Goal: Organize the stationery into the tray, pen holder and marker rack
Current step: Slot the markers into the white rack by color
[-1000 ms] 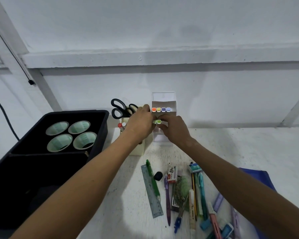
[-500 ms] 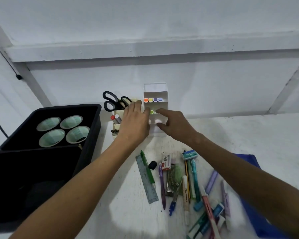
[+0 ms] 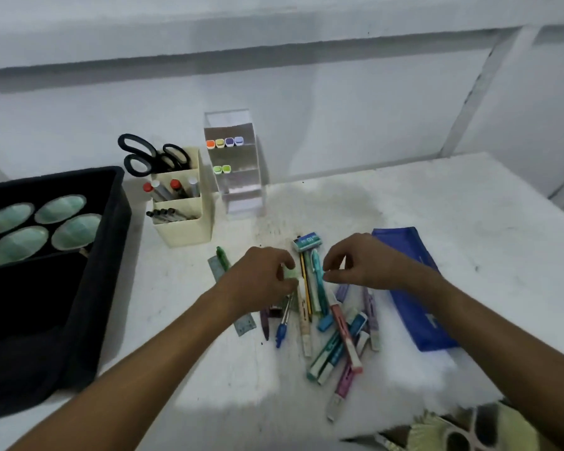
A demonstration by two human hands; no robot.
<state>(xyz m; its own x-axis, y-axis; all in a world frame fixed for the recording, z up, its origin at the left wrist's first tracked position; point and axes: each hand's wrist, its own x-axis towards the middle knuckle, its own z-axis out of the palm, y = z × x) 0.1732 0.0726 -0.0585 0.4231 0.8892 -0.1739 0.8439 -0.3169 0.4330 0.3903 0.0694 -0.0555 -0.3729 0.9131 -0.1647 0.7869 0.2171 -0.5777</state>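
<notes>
A loose pile of pens, pencils and markers (image 3: 326, 323) lies on the white table. My left hand (image 3: 261, 278) rests on the pile's left side, fingers curled around a small pale green item (image 3: 289, 274). My right hand (image 3: 362, 263) hovers over the pile's top right, fingertips pinching near a teal pen (image 3: 318, 284); whether it grips it is unclear. The clear marker rack (image 3: 238, 167) stands at the back with several coloured markers. A cream pen holder (image 3: 184, 209) beside it holds black scissors (image 3: 150, 157) and pens. The black tray (image 3: 46, 271) is at the left.
Several green tape rolls (image 3: 43, 226) sit in the tray's far compartment. A blue pouch (image 3: 414, 288) lies right of the pile. A ruler (image 3: 232, 294) and an eraser box (image 3: 307, 240) lie by the pile. The table's front edge is near, bottom right.
Both hands have left the marker rack and come down to the pile of stationery. The camera has tilted downward.
</notes>
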